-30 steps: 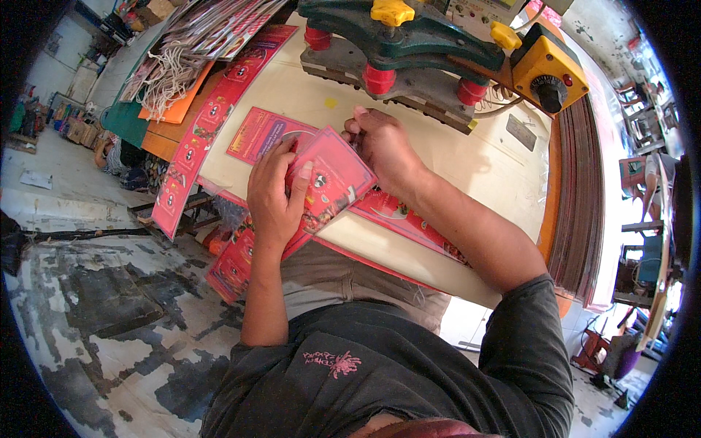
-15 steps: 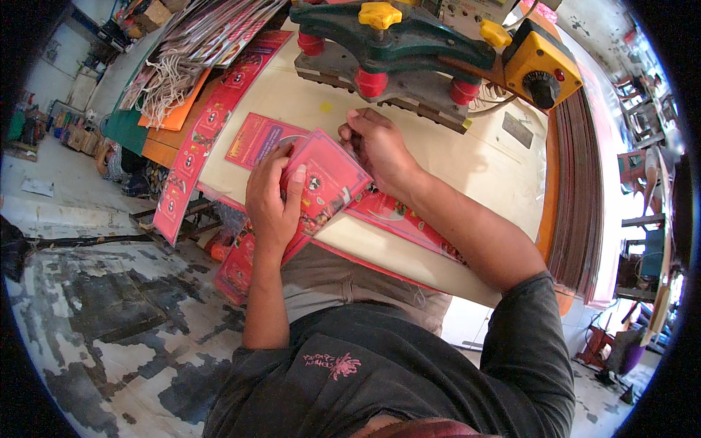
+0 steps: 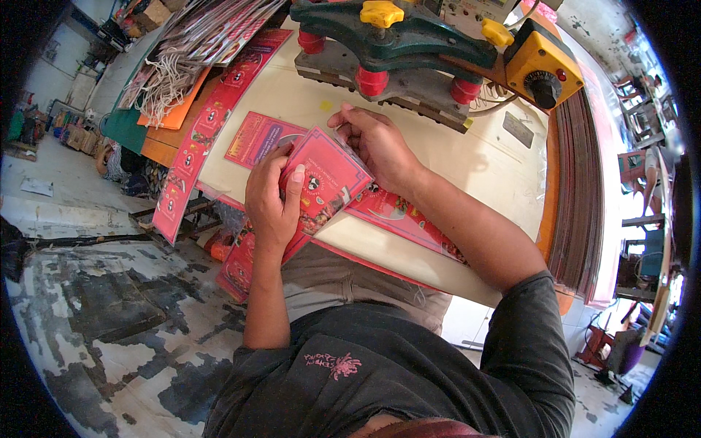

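Off the left edge of the workbench, a bundle of white cord handles is lying on an orange sheet, and a long red printed strip is running down along that same edge. Just inside it, a flat red printed card is lying on the cream top, partly tucked under what I am holding.

I am gripping the lower left side of a red printed paper sleeve with my left hand, fingers wrapped behind it and the thumb pressing on its face. The sleeve is tilting up off the bench, over the near left part of the top. I am pinching its upper right corner with my right hand, fingertips closed on the edge.

Beneath my right wrist, another red printed strip is lying flat along the near edge of the bench. Along the far edge, a green press with red rubber feet and a yellow knob is standing, and beside it toward the far right corner an orange control box with a black dial is sitting. Past the right edge, a stack of dark flat sheets is standing on end.
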A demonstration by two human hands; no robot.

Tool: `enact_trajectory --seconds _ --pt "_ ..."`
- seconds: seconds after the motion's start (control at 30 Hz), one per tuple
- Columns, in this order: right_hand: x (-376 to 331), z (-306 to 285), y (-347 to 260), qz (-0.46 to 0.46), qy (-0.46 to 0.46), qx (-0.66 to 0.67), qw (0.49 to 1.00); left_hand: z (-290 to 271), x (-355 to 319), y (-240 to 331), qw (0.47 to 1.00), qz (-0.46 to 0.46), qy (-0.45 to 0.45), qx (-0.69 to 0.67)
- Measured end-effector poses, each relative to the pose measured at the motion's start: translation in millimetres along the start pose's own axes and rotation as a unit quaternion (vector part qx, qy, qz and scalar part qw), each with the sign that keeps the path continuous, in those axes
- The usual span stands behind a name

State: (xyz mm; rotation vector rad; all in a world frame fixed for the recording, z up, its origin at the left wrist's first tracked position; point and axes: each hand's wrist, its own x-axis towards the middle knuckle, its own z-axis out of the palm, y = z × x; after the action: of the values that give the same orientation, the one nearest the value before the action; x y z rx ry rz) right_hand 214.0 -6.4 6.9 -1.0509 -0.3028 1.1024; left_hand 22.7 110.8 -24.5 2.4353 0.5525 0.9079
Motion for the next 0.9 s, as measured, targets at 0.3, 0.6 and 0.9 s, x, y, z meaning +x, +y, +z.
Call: enact_trajectory --seconds 0.3,0.6,0.9 --pt "0.6 3.6 5.1 -0.074 -0.024 -0.058 0.995 1.8 -2.5 3.4 1.000 -0.009 0.009 -0.010" --pt "-8.9 5.2 -0.3 -0.075 -0.105 -0.090 0.988 8.2 -10.2 0.3 0.998 -0.037 0.050 -0.026" --pt "6.8 -9.1 13.9 -0.097 -0.144 -0.102 0.980 13.4 -14.3 -11.9 0.996 -0.046 0.060 -0.037"
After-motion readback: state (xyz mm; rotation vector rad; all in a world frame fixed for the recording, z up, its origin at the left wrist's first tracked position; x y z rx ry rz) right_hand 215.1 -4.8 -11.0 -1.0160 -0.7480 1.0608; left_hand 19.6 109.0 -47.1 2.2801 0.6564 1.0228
